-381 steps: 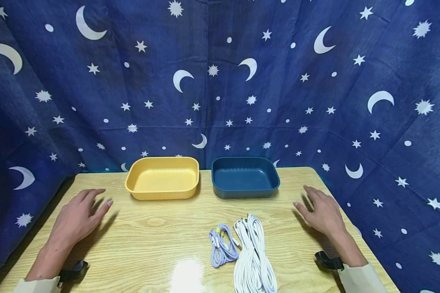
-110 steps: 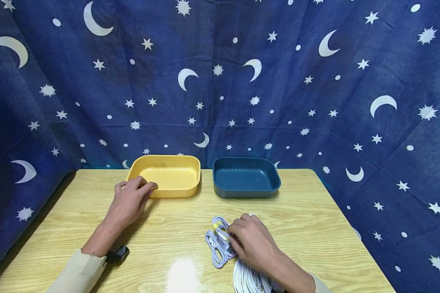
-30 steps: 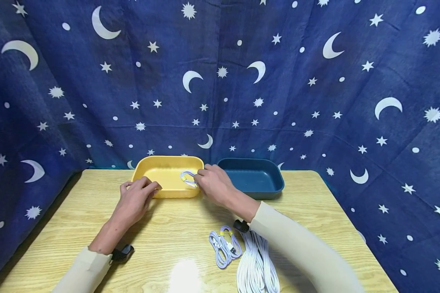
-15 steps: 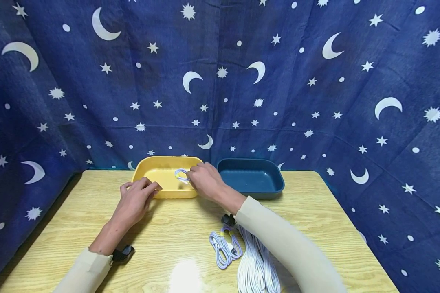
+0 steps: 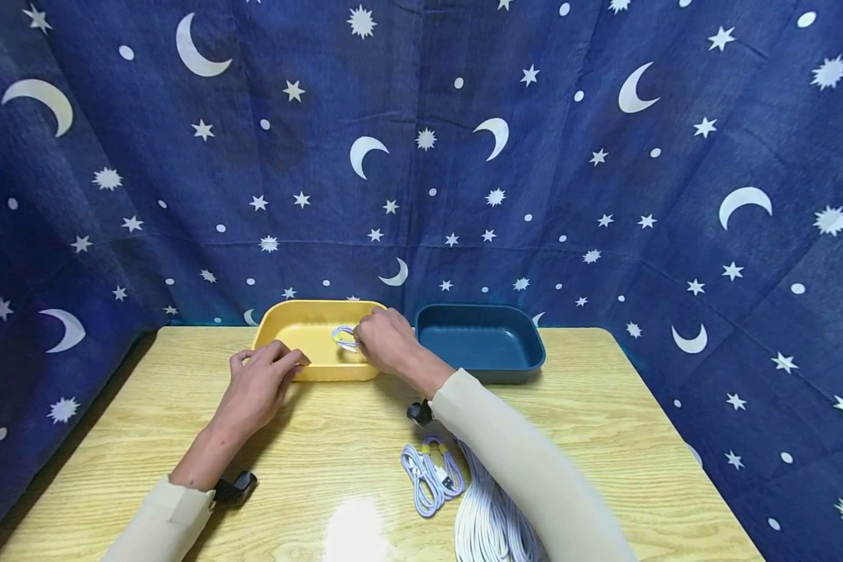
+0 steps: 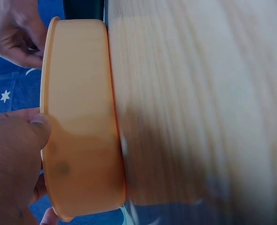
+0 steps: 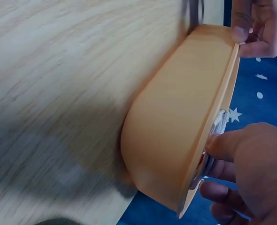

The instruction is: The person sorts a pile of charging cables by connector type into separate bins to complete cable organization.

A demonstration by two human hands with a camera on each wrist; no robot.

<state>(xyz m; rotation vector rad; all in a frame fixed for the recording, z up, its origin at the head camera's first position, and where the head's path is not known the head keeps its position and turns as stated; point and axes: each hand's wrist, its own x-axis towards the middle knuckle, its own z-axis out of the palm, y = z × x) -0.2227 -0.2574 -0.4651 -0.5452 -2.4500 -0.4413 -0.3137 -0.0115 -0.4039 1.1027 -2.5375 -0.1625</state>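
Observation:
A yellow bin (image 5: 344, 374) stands on the table's far side. My left hand (image 5: 261, 386) grips its front rim near the left corner; the left wrist view shows the thumb (image 6: 41, 129) on the outer wall and fingers over the rim. Over the bin's right part, my right hand (image 5: 388, 341) pinches a coiled lavender cable (image 5: 344, 338) with a yellow tie. In the right wrist view part of this cable (image 7: 218, 123) shows at the rim; the rest is behind the fingers. Another lavender cable coil (image 5: 432, 478) with a yellow tie lies on the table.
To the right of the yellow bin is a dark blue bin (image 5: 481, 375). A long white cable bundle (image 5: 488, 519) lies beneath my right sleeve, partly hidden. A dark blue curtain (image 5: 421, 195) with moons and stars rises behind the wooden table (image 5: 302, 468).
Earlier my right hand was at the cables on the table; it has since brought a lavender coil into the yellow bin, shifting slightly left lately. My left hand has moved onto the bin's rim.

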